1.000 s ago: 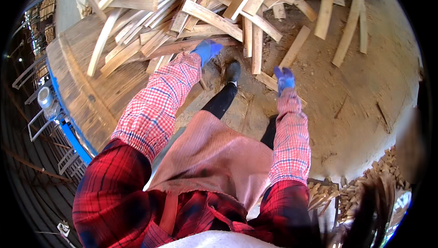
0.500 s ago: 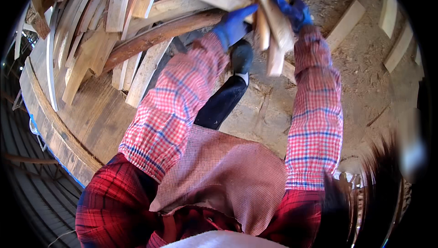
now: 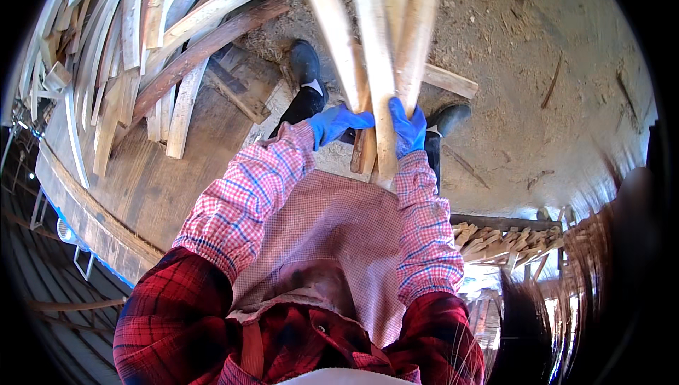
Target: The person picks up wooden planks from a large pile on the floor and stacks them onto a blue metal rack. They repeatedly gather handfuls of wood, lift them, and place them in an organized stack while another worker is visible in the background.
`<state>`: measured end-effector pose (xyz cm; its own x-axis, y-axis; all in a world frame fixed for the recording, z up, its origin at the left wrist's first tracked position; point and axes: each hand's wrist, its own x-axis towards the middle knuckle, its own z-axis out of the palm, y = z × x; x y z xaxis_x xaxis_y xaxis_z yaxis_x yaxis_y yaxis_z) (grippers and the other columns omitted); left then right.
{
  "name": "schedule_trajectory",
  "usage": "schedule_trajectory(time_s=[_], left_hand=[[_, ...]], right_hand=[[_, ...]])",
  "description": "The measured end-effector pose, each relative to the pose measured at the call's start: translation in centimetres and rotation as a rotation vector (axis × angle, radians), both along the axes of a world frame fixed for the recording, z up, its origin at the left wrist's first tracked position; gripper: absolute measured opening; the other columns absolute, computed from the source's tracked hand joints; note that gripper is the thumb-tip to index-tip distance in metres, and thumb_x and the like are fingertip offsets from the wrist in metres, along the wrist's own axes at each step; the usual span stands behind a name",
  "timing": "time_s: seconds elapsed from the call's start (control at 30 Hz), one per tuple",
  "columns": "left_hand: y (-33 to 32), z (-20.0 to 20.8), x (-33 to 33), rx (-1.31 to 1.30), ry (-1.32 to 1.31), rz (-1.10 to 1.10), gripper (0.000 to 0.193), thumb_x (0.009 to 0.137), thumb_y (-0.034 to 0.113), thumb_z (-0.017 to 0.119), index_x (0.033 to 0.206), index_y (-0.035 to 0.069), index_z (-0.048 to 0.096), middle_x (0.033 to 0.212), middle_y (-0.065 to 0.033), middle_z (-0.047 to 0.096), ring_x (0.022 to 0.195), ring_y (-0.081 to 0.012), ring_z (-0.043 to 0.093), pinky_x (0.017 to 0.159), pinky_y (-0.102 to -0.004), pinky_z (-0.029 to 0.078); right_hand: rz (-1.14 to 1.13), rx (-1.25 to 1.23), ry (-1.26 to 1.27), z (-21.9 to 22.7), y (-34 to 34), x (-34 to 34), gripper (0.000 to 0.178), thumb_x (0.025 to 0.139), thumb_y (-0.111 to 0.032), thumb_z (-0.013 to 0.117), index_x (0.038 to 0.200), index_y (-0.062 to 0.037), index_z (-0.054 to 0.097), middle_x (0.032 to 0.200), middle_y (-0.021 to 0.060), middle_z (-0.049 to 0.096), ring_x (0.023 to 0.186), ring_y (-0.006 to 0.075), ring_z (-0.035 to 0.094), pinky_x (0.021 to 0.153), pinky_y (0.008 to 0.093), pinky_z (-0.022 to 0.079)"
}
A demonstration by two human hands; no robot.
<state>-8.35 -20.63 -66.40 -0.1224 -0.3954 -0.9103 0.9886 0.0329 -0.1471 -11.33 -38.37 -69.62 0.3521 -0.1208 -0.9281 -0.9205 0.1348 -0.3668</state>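
Note:
A fanned bundle of several pale wooden slats point(image 3: 375, 45) stands between my hands in front of my apron point(image 3: 346, 204). The lower ends almost reach the apron, and the upper ends spread away from me. My left hand point(image 3: 337, 126), in a blue glove, is closed on the left side of the bundle, next to a darker bark-edged piece point(image 3: 363, 146). Gloved in blue too, my right hand point(image 3: 409, 130) grips the bundle from the right with its thumb on the front. The slats partly hide the fingers of both hands.
A large heap of wooden strips point(image 3: 131, 27) lies at the left, with a long bark-covered piece point(image 3: 212, 45) along its near side. My shoes point(image 3: 305, 63) are on the dusty floor. A loose slat point(image 3: 451, 81) lies beyond my right hand. More stacked wood point(image 3: 506, 242) shows at the lower right.
Both hands have come back toward my body, bringing the slats with them. The bundle is now fanned out between them. My view has shifted, showing both shoes.

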Motion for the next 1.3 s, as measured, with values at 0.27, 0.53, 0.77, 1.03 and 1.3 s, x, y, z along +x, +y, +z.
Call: schedule_trajectory(time_s=[0.27, 0.53, 0.77, 1.03, 1.3], left_hand=[[-6.3, -9.7, 10.5, 0.179, -0.565, -0.883, 0.063, 0.062, 0.035, 0.074, 0.113, 0.001, 0.057, 0.104, -0.0187, 0.062, 0.095, -0.0298, 0.060, 0.085, -0.0369, 0.045], [-3.3, -18.8, 5.4, 0.343, -0.658, -0.471, 0.076, 0.067, 0.039, 0.073, 0.127, 0.002, 0.044, 0.123, -0.0200, 0.051, 0.113, -0.0302, 0.050, 0.095, -0.0362, 0.039], [-2.1, -20.1, 6.7, 0.259, -0.147, -0.021, 0.051, 0.085, 0.051, 0.051, 0.108, 0.006, 0.061, 0.095, -0.0110, 0.064, 0.074, -0.0180, 0.060, 0.070, -0.0312, 0.048], [-4.6, -14.8, 8.3, 0.205, -0.269, -0.128, 0.063, 0.086, 0.061, 0.039, 0.115, 0.008, 0.057, 0.108, -0.0090, 0.061, 0.093, -0.0155, 0.058, 0.079, -0.0310, 0.047], [-6.9, 4.1, 11.0, 0.148, -0.330, -0.145, 0.055, 0.083, 0.043, 0.059, 0.116, 0.000, 0.054, 0.104, -0.0081, 0.062, 0.090, -0.0174, 0.061, 0.081, -0.0294, 0.049]], right_hand=[[-1.141, 0.246, 0.092, -12.4, -1.2, -1.3, 0.073, 0.080, -0.060, 0.052, 0.127, -0.0045, 0.042, 0.128, 0.0080, 0.046, 0.116, 0.0262, 0.044, 0.099, 0.0391, 0.034], [-0.848, 0.076, -0.135, -16.8, -1.0, 1.4, 0.063, 0.085, -0.042, 0.059, 0.132, -0.0049, 0.039, 0.126, 0.0124, 0.049, 0.111, 0.0254, 0.050, 0.094, 0.0358, 0.041], [-0.438, 0.276, -0.048, -17.9, -4.2, 3.7, 0.056, 0.084, -0.027, 0.063, 0.128, -0.0010, 0.040, 0.121, 0.0112, 0.051, 0.108, 0.0232, 0.051, 0.092, 0.0331, 0.041], [-0.001, 0.328, 0.019, -12.7, -6.1, 5.8, 0.070, 0.081, -0.036, 0.066, 0.131, 0.0024, 0.035, 0.121, 0.0120, 0.050, 0.111, 0.0242, 0.048, 0.094, 0.0346, 0.039], [-0.548, 0.535, 0.006, 3.0, -4.7, 6.0, 0.060, 0.084, -0.037, 0.061, 0.126, 0.0021, 0.042, 0.114, 0.0141, 0.055, 0.099, 0.0219, 0.057, 0.089, 0.0313, 0.046]])
